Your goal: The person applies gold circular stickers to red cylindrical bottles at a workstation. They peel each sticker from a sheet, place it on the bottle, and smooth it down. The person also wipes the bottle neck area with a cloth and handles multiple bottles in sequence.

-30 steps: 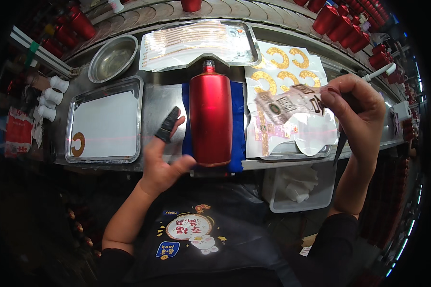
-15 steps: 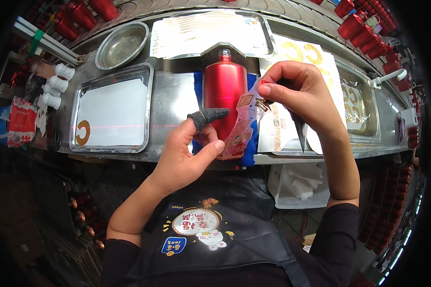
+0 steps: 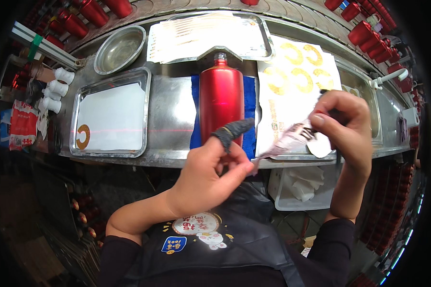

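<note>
A glossy red bottle with a bare clear neck stands or lies on a blue cloth at the bench's middle. To its right, a thin see-through decal film with dark printed marks is stretched between my hands. My left hand pinches its lower end between thumb and fingertip. A dark grey cloth sleeve wraps the pointing index finger, which overlaps the bottle's lower part. My right hand pinches the film's upper end; a slim dark tool, partly hidden, shows behind its fingers.
White sheets with gold C-shaped decals lie at right, beside a sink basin with a white tap. A metal tray holds paper at left; a steel bowl and a tray of stacked sheets stand behind. A white bin sits below.
Both hands have moved right, and the right one also down. The film has come away from the bottle's front and is now pulled taut, narrower, beside it.
</note>
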The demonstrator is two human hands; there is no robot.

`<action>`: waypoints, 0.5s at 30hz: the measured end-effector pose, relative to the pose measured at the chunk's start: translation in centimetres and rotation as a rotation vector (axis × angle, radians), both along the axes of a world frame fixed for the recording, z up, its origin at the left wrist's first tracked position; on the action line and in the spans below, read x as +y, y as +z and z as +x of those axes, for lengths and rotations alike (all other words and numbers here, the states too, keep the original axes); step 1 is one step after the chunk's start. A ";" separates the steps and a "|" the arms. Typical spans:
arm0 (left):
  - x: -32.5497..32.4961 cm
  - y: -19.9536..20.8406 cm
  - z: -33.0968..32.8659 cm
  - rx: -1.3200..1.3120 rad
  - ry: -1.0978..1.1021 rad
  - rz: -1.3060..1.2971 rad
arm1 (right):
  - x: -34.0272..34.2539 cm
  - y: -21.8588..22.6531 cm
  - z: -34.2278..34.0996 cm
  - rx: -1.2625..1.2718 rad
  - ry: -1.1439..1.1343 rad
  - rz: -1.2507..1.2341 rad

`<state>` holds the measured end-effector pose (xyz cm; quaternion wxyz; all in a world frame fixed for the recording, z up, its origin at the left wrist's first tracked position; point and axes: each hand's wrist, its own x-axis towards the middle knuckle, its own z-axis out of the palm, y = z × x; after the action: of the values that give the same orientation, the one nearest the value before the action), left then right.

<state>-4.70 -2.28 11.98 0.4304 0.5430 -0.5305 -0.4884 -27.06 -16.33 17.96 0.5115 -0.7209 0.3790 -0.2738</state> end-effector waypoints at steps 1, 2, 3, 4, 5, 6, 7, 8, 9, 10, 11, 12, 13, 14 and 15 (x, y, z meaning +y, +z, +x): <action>0.1 -0.2 0.2 -0.028 0.038 0.024 | -0.3 -0.4 0.4 -0.004 0.021 0.031; 0.0 -0.6 0.4 0.017 0.098 0.064 | -0.7 -1.4 1.3 0.010 0.051 0.018; 0.0 -1.0 0.9 -0.022 0.150 0.089 | -1.4 -2.3 2.0 0.099 0.069 0.054; 0.1 -1.4 1.3 0.019 0.196 0.069 | -1.9 -3.4 2.9 0.113 0.091 0.042; 0.1 -1.8 1.8 0.059 0.246 0.060 | -2.3 -4.4 3.7 -0.014 0.151 0.064; 0.2 -2.1 2.3 0.100 0.273 0.078 | -2.8 -5.3 4.4 -0.032 0.167 0.039; 0.4 -2.4 2.7 0.133 0.300 0.103 | -3.1 -6.1 5.1 -0.022 0.167 0.027; 0.5 -2.6 3.1 0.137 0.308 0.098 | -3.4 -6.5 5.5 -0.050 0.201 0.004; 0.6 -2.9 3.5 0.142 0.315 0.090 | -3.6 -6.8 5.9 -0.077 0.227 -0.030; 0.7 -3.1 3.8 0.155 0.322 0.097 | -3.8 -7.1 6.3 -0.073 0.229 -0.057; 0.7 -3.3 4.2 0.170 0.327 0.102 | -3.9 -7.1 6.6 -0.010 0.208 -0.031; 0.7 -3.5 4.5 0.190 0.325 0.091 | -4.1 -7.1 6.9 0.009 0.208 -0.044; 0.7 -3.8 4.8 0.172 0.325 0.106 | -4.2 -7.1 7.2 -0.008 0.225 -0.092; 0.6 -4.1 5.0 0.158 0.318 0.104 | -4.3 -7.1 7.5 -0.014 0.218 -0.046; 0.5 -4.3 5.3 0.145 0.312 0.101 | -4.5 -7.1 7.8 -0.014 0.227 -0.050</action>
<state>0.57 -1.77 7.63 0.5102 0.6032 -0.3821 -0.4794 -19.28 -20.80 10.82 0.5237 -0.7697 0.2847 -0.2284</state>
